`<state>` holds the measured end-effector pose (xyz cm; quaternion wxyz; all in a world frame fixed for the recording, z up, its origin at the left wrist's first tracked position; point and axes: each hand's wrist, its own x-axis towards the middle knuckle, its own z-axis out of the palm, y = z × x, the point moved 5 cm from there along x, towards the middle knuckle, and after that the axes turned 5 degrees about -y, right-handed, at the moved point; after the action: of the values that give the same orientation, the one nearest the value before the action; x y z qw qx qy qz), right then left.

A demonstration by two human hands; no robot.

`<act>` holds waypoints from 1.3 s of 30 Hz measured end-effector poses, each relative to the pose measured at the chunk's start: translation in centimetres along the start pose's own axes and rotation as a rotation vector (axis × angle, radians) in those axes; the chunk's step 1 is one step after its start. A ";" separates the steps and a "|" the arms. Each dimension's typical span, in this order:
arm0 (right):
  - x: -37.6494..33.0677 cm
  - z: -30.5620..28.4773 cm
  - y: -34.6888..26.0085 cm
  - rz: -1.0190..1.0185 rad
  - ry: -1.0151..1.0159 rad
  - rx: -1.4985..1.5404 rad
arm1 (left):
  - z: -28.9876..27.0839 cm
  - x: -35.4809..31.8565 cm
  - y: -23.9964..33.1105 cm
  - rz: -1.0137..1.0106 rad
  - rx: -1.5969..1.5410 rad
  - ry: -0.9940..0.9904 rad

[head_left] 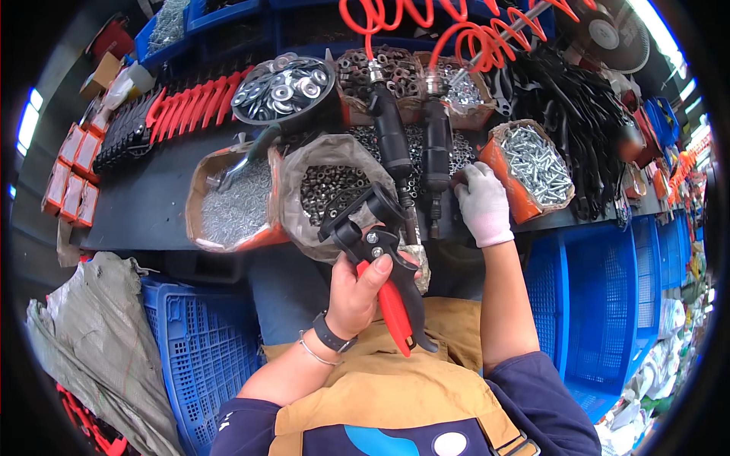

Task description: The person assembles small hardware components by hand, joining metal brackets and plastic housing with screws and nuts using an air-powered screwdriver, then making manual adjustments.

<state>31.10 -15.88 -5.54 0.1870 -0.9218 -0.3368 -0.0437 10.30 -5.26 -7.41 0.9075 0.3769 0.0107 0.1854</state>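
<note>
My bare left hand (pixel 357 292) is closed around a plier-like cutter (pixel 395 304) with one red handle, one black handle and a black curved head. The head of the cutter hangs in front of a plastic-lined container of dark nuts (pixel 327 186). My right hand (pixel 485 204), in a white glove, is at the bench with bent fingers, beside a pile of small metal nuts (pixel 460 152) and left of an orange box of screws (pixel 532 163). Its fingertips are partly hidden, so what they pinch does not show. Two black pneumatic screwdrivers (pixel 391 137) hang between my hands.
Red coiled hoses (pixel 456 34) run above the screwdrivers. A bowl of washers (pixel 285 87), a box of small metal pieces (pixel 236 205), and rows of red handles (pixel 198 106) stand on the bench (pixel 144 205). Black handles (pixel 559 106) lie right; blue crates (pixel 205 349) flank me.
</note>
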 end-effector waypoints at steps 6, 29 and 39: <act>-0.9 -1.2 -1.0 0.025 0.020 -0.076 | 0.3 0.0 0.3 0.032 -0.030 0.007; -1.9 -1.0 0.3 -0.006 0.074 -0.178 | 0.4 0.0 0.6 0.050 0.003 0.025; -1.7 -1.0 0.7 -0.045 0.090 -0.124 | 0.6 0.0 0.7 0.042 -0.014 -0.003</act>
<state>30.32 -17.77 -5.21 0.1433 -0.9209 -0.3456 -0.1100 10.20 -5.18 -6.50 0.9061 0.3707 0.0002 0.2039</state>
